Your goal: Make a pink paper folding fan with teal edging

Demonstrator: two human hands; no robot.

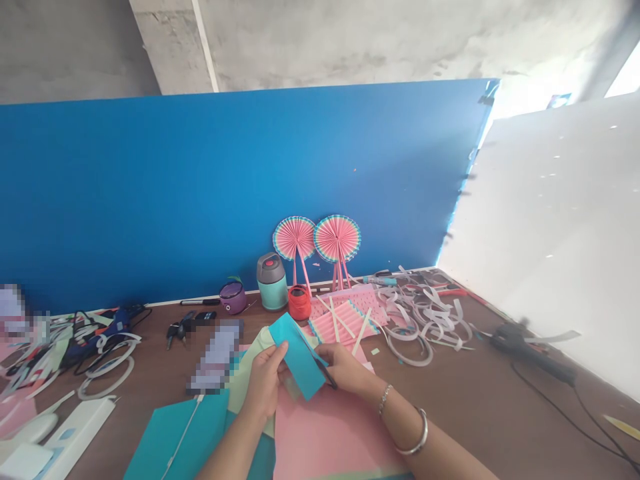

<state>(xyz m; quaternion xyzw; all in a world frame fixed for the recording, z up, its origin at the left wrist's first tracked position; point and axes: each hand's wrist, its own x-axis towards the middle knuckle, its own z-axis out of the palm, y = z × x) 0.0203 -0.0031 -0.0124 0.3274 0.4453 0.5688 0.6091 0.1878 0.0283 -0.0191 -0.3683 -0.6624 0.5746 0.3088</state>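
My left hand (265, 383) pinches a strip of turquoise paper (296, 355) held up over the table. My right hand (345, 368) grips dark scissors (324, 371) whose blades sit at the strip's right edge. Below the hands lie a pink sheet (325, 433), a pale green sheet (245, 380) and turquoise sheets (185, 437). Two bangles circle my right wrist.
Two pink pleated paper fans (316, 239) lean on the blue board. A teal cup (271, 282), a red spool (299, 303), a purple pot (233, 297), folded pink paper (345, 313) and white paper strips (425, 313) lie behind. A glue gun (530, 350) with cable rests right.
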